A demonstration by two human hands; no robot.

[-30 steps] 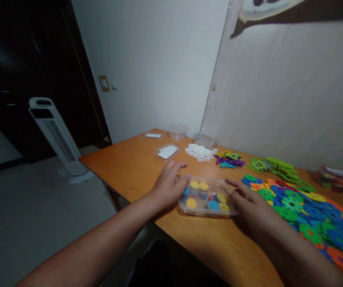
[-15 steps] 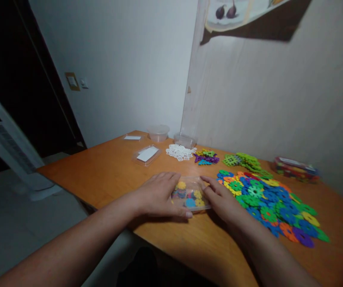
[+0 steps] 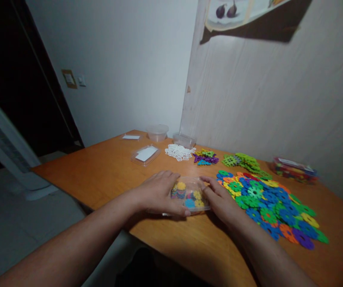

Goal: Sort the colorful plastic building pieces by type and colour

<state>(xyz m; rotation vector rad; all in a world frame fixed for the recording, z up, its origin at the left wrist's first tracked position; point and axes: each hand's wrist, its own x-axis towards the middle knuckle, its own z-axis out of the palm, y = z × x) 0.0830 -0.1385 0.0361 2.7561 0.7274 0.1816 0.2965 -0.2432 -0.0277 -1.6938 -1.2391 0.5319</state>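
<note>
A clear plastic box (image 3: 192, 186) rests on the table close to its front edge. Through its top show yellow, blue and other coloured flower-shaped pieces. My left hand (image 3: 161, 195) lies over the box's left side, thumb along the front rim and fingers along the far side. At the right end, my right hand (image 3: 217, 195) grips the box with its thumb and fingers. The left part of the box is hidden beneath my left hand. Just right of my right hand spreads a pile of coloured notched discs (image 3: 270, 203).
Behind the box lie white lattice pieces (image 3: 180, 152), purple and yellow pieces (image 3: 205, 157) and green pieces (image 3: 246, 161). A clear lid with white cards (image 3: 146, 153), a round tub (image 3: 157, 132) and a filled red-looking box (image 3: 294, 169) stand on the wooden table (image 3: 99, 171).
The view has shifted very slightly. Both hands stay on the clear box, and nothing else has visibly moved.
</note>
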